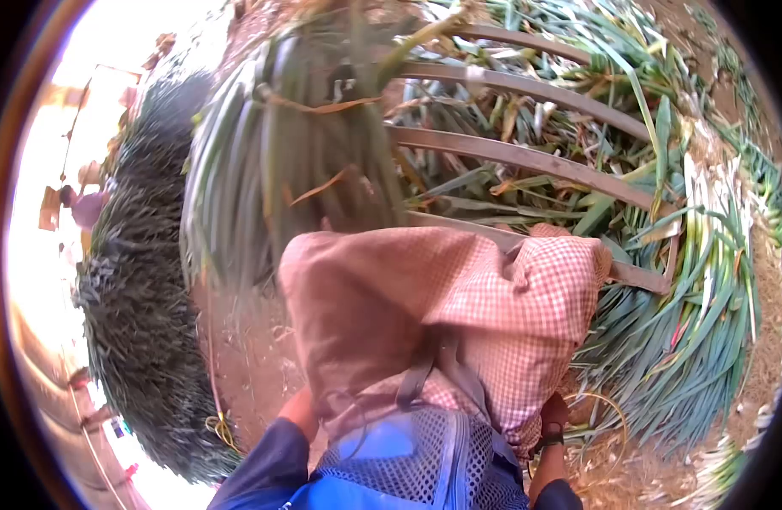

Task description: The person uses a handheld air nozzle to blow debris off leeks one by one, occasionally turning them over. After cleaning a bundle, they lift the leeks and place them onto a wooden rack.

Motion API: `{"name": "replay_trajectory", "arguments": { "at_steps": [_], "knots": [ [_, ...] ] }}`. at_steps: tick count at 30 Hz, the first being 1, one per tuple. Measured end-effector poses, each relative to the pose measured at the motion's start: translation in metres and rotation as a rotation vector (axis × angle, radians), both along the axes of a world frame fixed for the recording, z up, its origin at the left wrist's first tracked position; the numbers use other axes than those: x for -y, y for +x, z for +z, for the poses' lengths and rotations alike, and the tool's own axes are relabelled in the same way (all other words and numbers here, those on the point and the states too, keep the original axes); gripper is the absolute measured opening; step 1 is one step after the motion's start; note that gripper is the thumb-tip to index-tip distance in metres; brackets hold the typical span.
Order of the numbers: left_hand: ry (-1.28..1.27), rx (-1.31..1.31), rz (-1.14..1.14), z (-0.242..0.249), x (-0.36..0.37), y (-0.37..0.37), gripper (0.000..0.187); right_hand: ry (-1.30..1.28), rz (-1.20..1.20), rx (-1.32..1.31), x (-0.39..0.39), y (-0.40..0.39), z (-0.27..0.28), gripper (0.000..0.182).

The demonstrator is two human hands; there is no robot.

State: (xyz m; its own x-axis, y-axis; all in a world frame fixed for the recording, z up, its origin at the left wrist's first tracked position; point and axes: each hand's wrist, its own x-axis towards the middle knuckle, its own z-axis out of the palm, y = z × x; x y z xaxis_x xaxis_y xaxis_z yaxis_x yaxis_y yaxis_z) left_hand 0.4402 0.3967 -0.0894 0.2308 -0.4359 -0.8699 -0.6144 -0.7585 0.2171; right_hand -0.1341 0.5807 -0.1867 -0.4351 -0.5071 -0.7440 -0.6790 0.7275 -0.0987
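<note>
Landmark: the checked cloth (493, 293), spread before me. Left grip (301, 414) at its near left edge, right grip (555, 414) at its near right edge; both partly hidden, cannot tell whether closed or holding. Bundle (293, 157) of stalks, blurred: just beyond the cloth, leftward; contact unclear. Estimate: fairly heavy, leaves supple, perhaps slick, easily bruised; best held by the ties (323, 108). Cloth: light, soft, pinch any edge. Counts: one cloth; one bundle, two ties; one four-barred rack (535, 159) beyond the cloth, rightward; one heap (144, 297) left; loose stalks (676, 374) right, uncountable.
</note>
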Motion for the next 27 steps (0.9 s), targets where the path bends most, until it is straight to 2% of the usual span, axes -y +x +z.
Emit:
{"name": "replay_trajectory", "arguments": {
  "at_steps": [1,2,3,5,6,7,8,9,10,11,13,15,17,19,21,22,23,25,26,27],
  "knots": [
    [-0.038,-0.007,-0.020,-0.022,0.013,0.009,0.041,-0.008,-0.091,-0.124,-0.015,-0.008,0.001,0.052],
    [-0.056,-0.008,0.002,-0.036,0.012,0.028,0.041,-0.144,-0.041,-0.101,-0.006,-0.019,0.011,0.054],
    [-0.054,-0.002,0.022,-0.054,0.004,0.051,0.041,0.038,-0.108,-0.270,0.006,-0.021,0.044,0.028],
    [-0.051,-0.024,0.126,-0.082,0.001,0.102,0.041,-0.260,-0.146,-0.339,-0.027,-0.058,0.040,0.023],
    [-0.243,-0.082,-0.022,-0.044,0.030,0.083,0.040,-0.563,-0.236,-0.178,-0.020,-0.067,0.063,0.026],
    [-0.436,-0.133,-0.171,0.009,0.061,0.057,0.039,-0.599,-0.221,-0.188,-0.008,-0.076,0.077,0.026],
    [-0.567,-0.257,-0.012,0.007,0.062,0.078,0.035,-0.761,-0.245,-0.173,0.003,-0.086,0.089,0.021],
    [-0.573,-0.352,0.508,0.029,0.079,0.071,0.029,-0.906,-0.265,-0.153,0.020,-0.097,0.104,0.016],
    [-0.702,-0.626,0.741,0.037,0.085,0.084,0.024,-0.901,-0.302,-0.063,0.046,-0.097,0.139,0.015],
    [-0.851,-0.342,0.681,0.101,0.095,0.045,0.020,-0.893,-0.340,0.028,0.076,-0.093,0.177,0.014],
    [-1.166,-0.315,0.703,0.141,0.102,0.041,0.022,-0.980,-0.353,0.306,0.123,-0.087,0.222,0.017],
    [-1.307,-0.325,0.627,0.195,0.113,0.010,0.024,-1.104,-0.313,0.406,0.176,-0.045,0.273,0.023],
    [-1.367,-0.406,0.416,0.228,0.121,-0.030,0.028,-1.086,0.019,0.522,0.229,0.027,0.359,0.033],
    [-1.319,-0.650,0.289,0.240,0.131,-0.080,0.031,-1.035,0.262,0.625,0.263,0.059,0.371,0.038],
    [-1.194,-0.789,-0.169,0.246,0.153,-0.112,0.045,-0.919,0.508,0.644,0.296,0.113,0.390,0.030],
    [-0.775,-1.117,0.010,0.251,0.150,-0.132,0.056,-1.023,0.656,0.601,0.308,0.134,0.377,0.029],
    [-0.754,-1.406,0.119,0.240,0.153,-0.156,0.057,-1.122,0.805,0.554,0.319,0.151,0.356,0.029],
    [-0.650,-1.453,0.331,0.231,0.163,-0.185,0.045,-0.840,0.458,0.704,0.322,0.181,0.338,0.031],
    [-0.649,-1.366,0.344,0.220,0.172,-0.183,0.039,-0.824,0.370,0.706,0.323,0.190,0.335,0.046],
    [-0.645,-1.275,0.356,0.211,0.182,-0.180,0.032,-0.821,0.365,0.703,0.322,0.195,0.330,0.046]
  ]
}}
